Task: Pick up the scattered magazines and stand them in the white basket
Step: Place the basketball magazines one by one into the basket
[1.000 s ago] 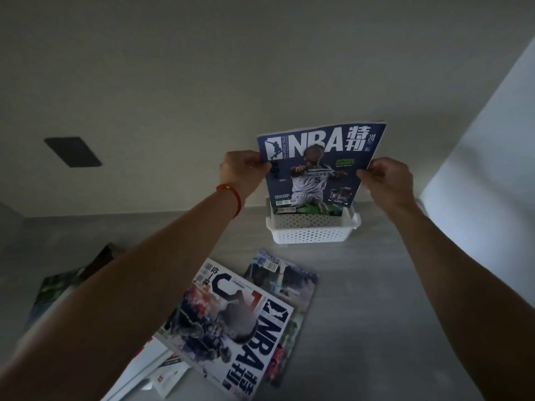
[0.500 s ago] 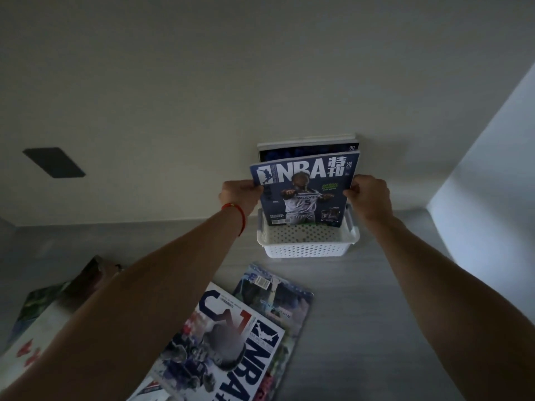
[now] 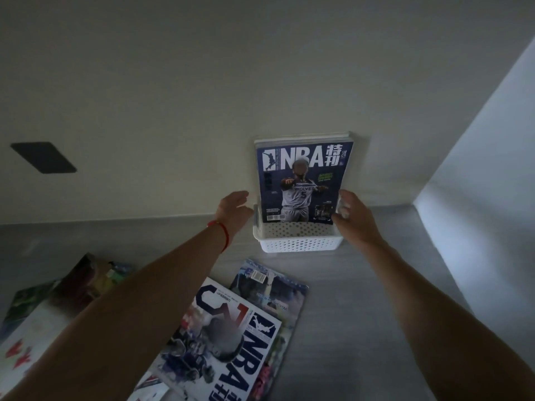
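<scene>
**Blue NBA magazine upright in the basket, hands open on either side**

Against the pale wall (image 3: 260, 68) at the back of the grey worktop (image 3: 362, 314), the white basket (image 3: 298, 243) holds a blue NBA magazine (image 3: 304, 183) standing upright, cover facing the camera, its lower edge down inside the perforated walls. The white edges of at least one more magazine show just behind its top. The left hand (image 3: 233, 211), with a red string bracelet (image 3: 221, 231) at the wrist, is just beside the basket's left end, fingers loosely spread and holding nothing. The right hand (image 3: 351, 215) is at the magazine's right edge, fingers relaxed and apart, gripping nothing; whether the fingertips touch the cover cannot be told.

Nearer the camera, a white-covered NBA magazine (image 3: 231, 348) lies flat on the worktop, overlapping another magazine with a barcode (image 3: 272, 287) beneath it. Further left, partly behind the left forearm, lie a dark-covered magazine (image 3: 84, 282) and a pale one with red marks (image 3: 20, 351). A dark rectangular plate (image 3: 43, 157) sits on the wall at left.
</scene>
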